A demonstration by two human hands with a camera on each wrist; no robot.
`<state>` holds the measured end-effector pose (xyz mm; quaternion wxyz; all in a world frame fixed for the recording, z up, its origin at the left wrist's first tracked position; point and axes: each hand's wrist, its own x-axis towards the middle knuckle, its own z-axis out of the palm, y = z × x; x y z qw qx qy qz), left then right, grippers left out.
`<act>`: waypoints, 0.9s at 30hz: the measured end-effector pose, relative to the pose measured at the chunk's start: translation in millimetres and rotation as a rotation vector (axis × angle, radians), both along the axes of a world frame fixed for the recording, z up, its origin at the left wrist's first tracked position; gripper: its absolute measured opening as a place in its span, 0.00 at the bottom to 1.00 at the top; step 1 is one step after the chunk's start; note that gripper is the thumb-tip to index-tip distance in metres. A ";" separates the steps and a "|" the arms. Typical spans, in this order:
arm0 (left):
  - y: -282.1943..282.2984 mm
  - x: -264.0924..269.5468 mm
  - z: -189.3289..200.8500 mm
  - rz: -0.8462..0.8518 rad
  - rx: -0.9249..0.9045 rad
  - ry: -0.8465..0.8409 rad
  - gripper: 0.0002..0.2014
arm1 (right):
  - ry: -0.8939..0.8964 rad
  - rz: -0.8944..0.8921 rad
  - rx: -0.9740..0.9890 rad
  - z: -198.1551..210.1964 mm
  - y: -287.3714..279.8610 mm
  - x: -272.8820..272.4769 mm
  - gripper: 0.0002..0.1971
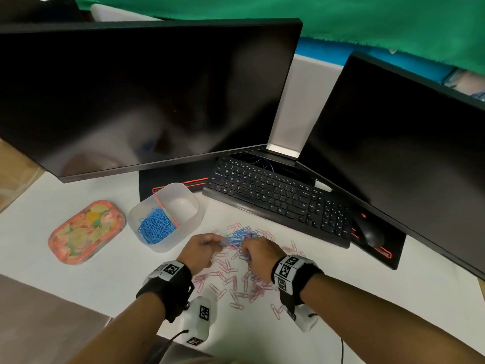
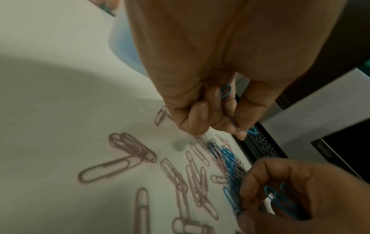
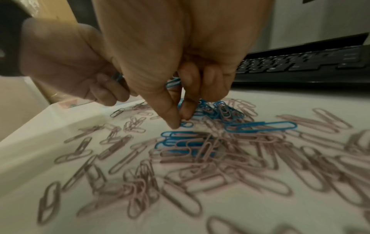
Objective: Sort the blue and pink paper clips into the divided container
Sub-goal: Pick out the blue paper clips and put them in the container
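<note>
The translucent divided container stands left of my hands. Its near-left compartment holds a heap of blue clips; the far compartment looks bare. Many pink clips lie scattered on the white table, with a small blue cluster between my hands. My left hand has curled fingers that hold blue clips and pinch another at the tips. My right hand keeps blue clips in its palm while thumb and index pinch a blue clip on the table.
A floral lid lies left of the container. A black keyboard and a mouse sit just behind the clips, under two dark monitors. The table's edge runs along the near left.
</note>
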<state>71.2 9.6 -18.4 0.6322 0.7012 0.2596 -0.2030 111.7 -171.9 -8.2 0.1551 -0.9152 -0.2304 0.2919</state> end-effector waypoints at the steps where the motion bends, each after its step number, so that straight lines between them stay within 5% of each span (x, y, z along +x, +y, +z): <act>1: 0.8 -0.5 1.1 0.037 -0.054 0.017 0.11 | 0.020 -0.026 -0.010 -1.1 0.5 1.4 0.13; 7: -0.4 -4.3 14.9 0.071 -0.212 0.005 0.11 | 0.118 -0.093 0.003 -7.7 -0.8 5.4 0.12; 12: -4.8 -5.9 18.6 0.055 -0.307 -0.056 0.09 | 0.257 -0.262 0.196 0.1 -12.1 6.8 0.13; 18: -15.2 -2.4 17.4 0.111 -0.483 -0.015 0.05 | 0.672 -0.842 0.655 3.0 -32.4 11.1 0.08; 20: -19.5 0.5 18.6 0.150 -0.495 0.017 0.02 | 0.728 -0.967 0.723 4.8 -36.0 10.4 0.09; 23: -20.8 4.9 14.6 0.232 -0.427 0.057 0.16 | 0.782 -1.008 0.742 9.0 -39.0 9.8 0.13; 27: -25.0 7.0 11.2 0.244 -0.330 0.132 0.15 | 0.825 -1.021 0.767 10.7 -42.6 6.3 0.14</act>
